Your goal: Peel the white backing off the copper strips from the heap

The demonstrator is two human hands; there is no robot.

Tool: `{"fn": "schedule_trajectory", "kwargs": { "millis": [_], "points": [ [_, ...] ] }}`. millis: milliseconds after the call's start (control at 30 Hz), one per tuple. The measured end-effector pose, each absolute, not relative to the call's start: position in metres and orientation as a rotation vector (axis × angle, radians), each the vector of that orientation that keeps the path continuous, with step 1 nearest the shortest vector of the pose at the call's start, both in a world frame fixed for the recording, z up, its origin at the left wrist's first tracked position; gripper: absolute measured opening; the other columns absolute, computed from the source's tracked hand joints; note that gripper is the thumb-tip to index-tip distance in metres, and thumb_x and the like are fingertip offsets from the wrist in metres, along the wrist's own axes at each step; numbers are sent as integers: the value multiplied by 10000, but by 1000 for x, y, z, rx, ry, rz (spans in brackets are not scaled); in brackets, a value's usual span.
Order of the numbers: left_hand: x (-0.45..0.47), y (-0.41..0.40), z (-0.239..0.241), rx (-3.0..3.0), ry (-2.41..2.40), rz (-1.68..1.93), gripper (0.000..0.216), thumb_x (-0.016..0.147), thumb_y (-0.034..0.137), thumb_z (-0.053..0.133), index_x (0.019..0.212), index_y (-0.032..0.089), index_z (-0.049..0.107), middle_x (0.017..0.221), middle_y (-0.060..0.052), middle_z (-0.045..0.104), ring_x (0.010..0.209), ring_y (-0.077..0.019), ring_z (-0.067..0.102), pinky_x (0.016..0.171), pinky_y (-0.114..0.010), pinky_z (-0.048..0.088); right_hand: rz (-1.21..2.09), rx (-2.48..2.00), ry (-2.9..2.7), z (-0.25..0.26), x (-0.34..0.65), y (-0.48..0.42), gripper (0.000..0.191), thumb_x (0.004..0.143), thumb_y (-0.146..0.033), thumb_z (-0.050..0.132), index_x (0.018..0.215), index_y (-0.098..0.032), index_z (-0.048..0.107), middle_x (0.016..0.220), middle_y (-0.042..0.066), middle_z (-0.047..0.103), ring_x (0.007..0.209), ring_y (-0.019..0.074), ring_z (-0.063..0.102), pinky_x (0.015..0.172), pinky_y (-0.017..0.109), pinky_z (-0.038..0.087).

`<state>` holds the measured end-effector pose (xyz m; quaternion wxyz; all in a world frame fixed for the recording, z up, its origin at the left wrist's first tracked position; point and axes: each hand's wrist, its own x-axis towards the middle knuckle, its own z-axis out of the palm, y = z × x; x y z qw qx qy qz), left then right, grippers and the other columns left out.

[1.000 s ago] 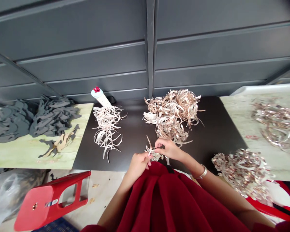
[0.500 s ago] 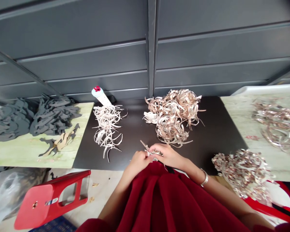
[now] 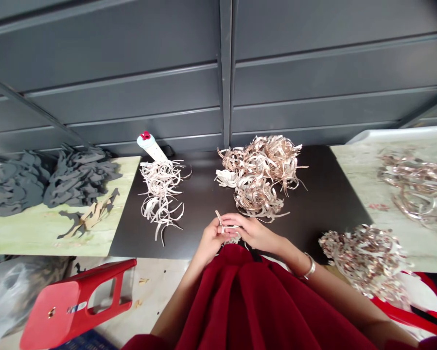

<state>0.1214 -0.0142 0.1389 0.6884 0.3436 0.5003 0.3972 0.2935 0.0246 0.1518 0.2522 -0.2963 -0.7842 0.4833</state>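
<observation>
Both hands meet at the front edge of the black board [image 3: 203, 194], close to my red garment. Between the fingers of my left hand [image 3: 211, 238] is a thin pale strip [image 3: 218, 217], its end pointing up and away. My right hand [image 3: 253, 232] lies against the left, fingers curled over the same strip. Small pale pieces [image 3: 234, 237] show below the fingers, partly hidden. Beyond my right hand sits a pile of shiny rose-gold and white strips [image 3: 264, 170]. Farther left, a loose pile of pale strips [image 3: 162, 187] lies on the board.
A white bottle with a red top [image 3: 150, 146] stands by the grey panel wall. Dark grey cut pieces [image 3: 79, 177] are heaped at the left. At the right is a mound of small shiny scraps [image 3: 366, 260]. A red stool [image 3: 72, 301] stands below left.
The strip's free end has turned more upright between my fingers. My left hand has shifted slightly right, and my right fingers have extended over the strip. The piles look the same.
</observation>
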Motion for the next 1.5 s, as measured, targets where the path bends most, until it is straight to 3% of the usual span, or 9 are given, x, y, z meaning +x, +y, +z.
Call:
{"fn": "schedule_trajectory", "kwargs": {
  "millis": [133,300,500,767,867,1067,1267,1400,1500],
  "points": [
    [115,-18,147,700,1032,840,457,659,241,764,1050,144,548,799,-63,718,730,-190,689,704,-284,494,1416,-830,-2120,160,309,35,502,897,-95,396,1374,-231,321,1195,51,661,1125,165,597,970,370,471],
    [110,-19,153,746,941,809,416,667,323,771,966,144,543,739,-43,705,571,-123,624,608,-240,456,1453,-821,-2090,173,321,43,482,879,-123,452,1342,-209,350,1117,62,697,1053,174,620,969,374,437],
    [113,-12,152,1059,1284,793,246,822,417,550,830,172,531,514,41,602,414,-83,473,490,-200,375,1445,-820,-2130,175,312,38,493,870,-154,496,1339,-233,367,1110,39,692,1041,173,616,974,367,431],
    [106,-14,154,1261,1632,760,261,854,376,442,724,193,576,413,62,527,416,-116,491,534,-219,398,1511,-835,-1905,162,337,48,363,839,-160,550,1195,-213,498,1020,54,695,1016,181,635,960,377,453],
    [99,-14,154,1352,1675,736,295,867,384,428,727,197,608,386,66,485,423,-122,486,549,-221,394,1620,-873,-1742,156,349,52,336,825,-204,611,1147,-204,515,1011,73,695,991,192,644,860,349,503],
    [97,-13,157,1586,1754,649,269,869,365,478,969,231,690,452,59,545,442,-117,511,531,-213,380,1796,-793,-1574,159,343,51,331,829,-289,645,1126,-191,538,972,75,700,890,172,661,786,320,515],
    [99,-11,159,1786,1705,809,173,854,246,521,863,230,692,808,-21,721,696,-165,637,723,-275,465,1852,-771,-1339,157,341,51,319,762,-276,719,1045,-187,603,936,65,720,856,164,675,781,313,524],
    [101,-11,167,1922,1651,879,180,836,183,526,731,228,665,740,-12,717,705,-179,636,927,-386,402,1847,-782,-1237,154,343,53,248,709,-247,755,925,-188,649,882,53,737,846,173,691,772,314,540],
    [103,-14,172,1721,1618,950,150,800,203,562,676,208,647,683,-19,697,667,-175,623,813,-350,453,1876,-787,-1143,151,341,56,222,641,-225,793,799,-183,643,830,41,742,822,192,704,774,336,551]
  ]
}}
